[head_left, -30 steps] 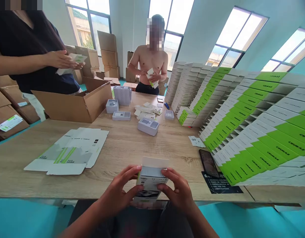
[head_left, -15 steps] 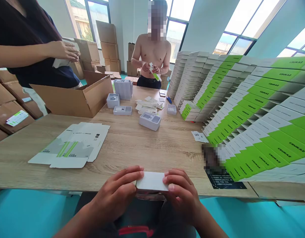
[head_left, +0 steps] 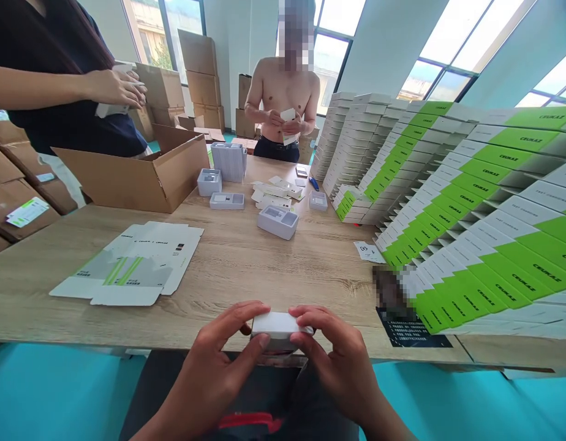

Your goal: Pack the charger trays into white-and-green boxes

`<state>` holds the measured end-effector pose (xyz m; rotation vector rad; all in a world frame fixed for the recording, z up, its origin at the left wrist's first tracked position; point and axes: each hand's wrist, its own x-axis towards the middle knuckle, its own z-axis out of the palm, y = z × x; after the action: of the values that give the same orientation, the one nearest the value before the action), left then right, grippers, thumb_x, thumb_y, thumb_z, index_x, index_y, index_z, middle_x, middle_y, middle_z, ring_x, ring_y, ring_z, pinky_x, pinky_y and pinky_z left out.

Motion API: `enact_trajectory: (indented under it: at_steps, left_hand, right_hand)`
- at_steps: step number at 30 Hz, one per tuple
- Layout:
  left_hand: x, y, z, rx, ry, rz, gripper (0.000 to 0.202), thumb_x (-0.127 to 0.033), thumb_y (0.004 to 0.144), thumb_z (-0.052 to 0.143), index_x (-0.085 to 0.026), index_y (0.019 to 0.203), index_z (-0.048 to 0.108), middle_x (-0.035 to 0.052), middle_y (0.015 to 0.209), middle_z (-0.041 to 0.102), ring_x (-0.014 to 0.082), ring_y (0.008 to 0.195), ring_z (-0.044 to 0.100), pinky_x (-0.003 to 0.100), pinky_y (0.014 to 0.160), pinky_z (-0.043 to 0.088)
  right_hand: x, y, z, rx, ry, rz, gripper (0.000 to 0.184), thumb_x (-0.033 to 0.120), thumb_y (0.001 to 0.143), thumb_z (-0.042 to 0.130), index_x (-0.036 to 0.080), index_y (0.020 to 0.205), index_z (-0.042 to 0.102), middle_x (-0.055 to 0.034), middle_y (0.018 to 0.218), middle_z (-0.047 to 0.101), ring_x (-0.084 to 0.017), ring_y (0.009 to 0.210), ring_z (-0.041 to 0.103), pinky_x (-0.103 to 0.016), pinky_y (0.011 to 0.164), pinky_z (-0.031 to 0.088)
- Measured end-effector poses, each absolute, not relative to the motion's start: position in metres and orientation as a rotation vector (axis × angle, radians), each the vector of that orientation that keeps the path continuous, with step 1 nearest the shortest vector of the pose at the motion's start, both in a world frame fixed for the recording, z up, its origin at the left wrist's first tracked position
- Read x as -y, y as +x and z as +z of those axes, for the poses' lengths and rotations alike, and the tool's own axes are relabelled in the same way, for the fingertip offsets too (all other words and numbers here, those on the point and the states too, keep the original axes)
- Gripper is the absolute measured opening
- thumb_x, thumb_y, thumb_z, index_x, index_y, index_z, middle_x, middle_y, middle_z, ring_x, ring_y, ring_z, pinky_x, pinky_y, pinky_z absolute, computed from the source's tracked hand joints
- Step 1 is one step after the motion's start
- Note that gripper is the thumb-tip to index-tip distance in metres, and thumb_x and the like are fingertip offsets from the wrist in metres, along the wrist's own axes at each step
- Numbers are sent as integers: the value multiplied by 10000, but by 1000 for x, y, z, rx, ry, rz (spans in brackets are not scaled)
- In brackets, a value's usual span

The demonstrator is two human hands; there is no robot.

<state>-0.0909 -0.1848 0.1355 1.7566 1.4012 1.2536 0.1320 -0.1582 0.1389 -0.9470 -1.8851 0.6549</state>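
Note:
A small white box (head_left: 279,323) is held at the table's front edge, between both my hands. My left hand (head_left: 223,352) grips its left end, thumb on the near side and fingers over the top. At the opposite end, my right hand (head_left: 338,349) pinches it the same way. The near side of the box is in shadow, and its underside is hidden. Left of my hands lie flat, unfolded white-and-green cartons (head_left: 131,263). Beyond the box stands a white plastic tray (head_left: 278,222) with moulded hollows.
Stacked white-and-green boxes (head_left: 485,245) fill the right side. An open cardboard box (head_left: 122,180) stands back left. Further trays (head_left: 226,201), loose flat cartons (head_left: 276,191) and a blue cutter (head_left: 313,183) lie mid-table. Two people (head_left: 285,92) handle white items across the table.
My thumbs have come up onto the near side of the white box, which is tilted so that this side shows. The person opposite has turned the carton in their hands.

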Motion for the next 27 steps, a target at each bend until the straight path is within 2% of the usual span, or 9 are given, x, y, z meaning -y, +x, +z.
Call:
enact_trajectory:
  at_steps: [4,7,10,17,20,22,24,26,27]
  left_hand:
    - [183,-91,138,-1312,1711,1273,159,-268,927,710,-340,1031,808,-15,1173,789,182,1074,763,232,888,640]
    - [184,-92,139,-1274,1733,1278,176,-246,934,710,-354,1027,813,-28,1160,795,168,1054,776,187,839,645]
    - [183,-97,136,-1226,1885,1278,226,-221,955,694,-366,1092,799,-35,1193,791,147,1055,775,173,890,624]
    - [164,-120,105,-886,2441,1359,391,-88,979,629,-243,1334,682,110,1356,714,201,1212,700,296,1025,585]
    - [164,-115,80,-884,2396,1410,468,-113,968,658,-270,1403,592,135,1447,653,238,1279,669,365,1057,577]
    - [170,-104,66,-994,2172,1430,534,-240,965,699,-294,1452,488,144,1446,654,262,1257,689,383,1007,611]
    - [177,-91,59,-1207,1956,1323,512,-335,967,696,-297,1429,481,102,1275,760,249,1087,774,314,854,667]
    - [176,-84,63,-1359,1933,1261,454,-372,963,690,-313,1384,529,56,1173,799,243,970,802,286,780,676]
    - [171,-82,68,-1367,2000,1291,469,-383,961,687,-322,1398,529,49,1157,803,243,945,802,282,763,673]
  right_hand:
    - [157,130,139,1871,-921,638,80,189,961,707,265,983,694,-22,1077,800,-169,1002,758,-274,874,606]
    - [154,133,137,1920,-839,575,87,184,959,716,260,999,699,-30,1065,807,-174,1006,762,-294,907,610]
    - [150,140,131,2013,-713,460,105,225,962,723,246,1063,703,-74,1136,801,-192,1055,753,-319,933,618]
    - [144,151,121,2147,-559,310,236,142,975,674,225,1196,680,-148,1246,757,-213,1143,709,-354,923,633]
    - [146,148,118,2125,-600,313,242,122,988,639,235,1200,670,-149,1263,746,-212,1162,701,-361,928,630]
    - [149,146,118,2079,-642,338,232,110,994,616,247,1174,665,-135,1260,747,-202,1157,707,-345,931,625]
    - [151,147,119,2020,-716,424,198,135,999,616,269,1138,658,-105,1245,756,-190,1139,724,-323,936,618]
    - [149,150,122,1936,-816,524,155,271,996,664,292,1149,647,-92,1268,749,-204,1157,727,-326,955,610]
    - [146,153,125,1890,-859,561,211,381,978,689,299,1167,642,-97,1300,734,-225,1183,719,-340,969,606]
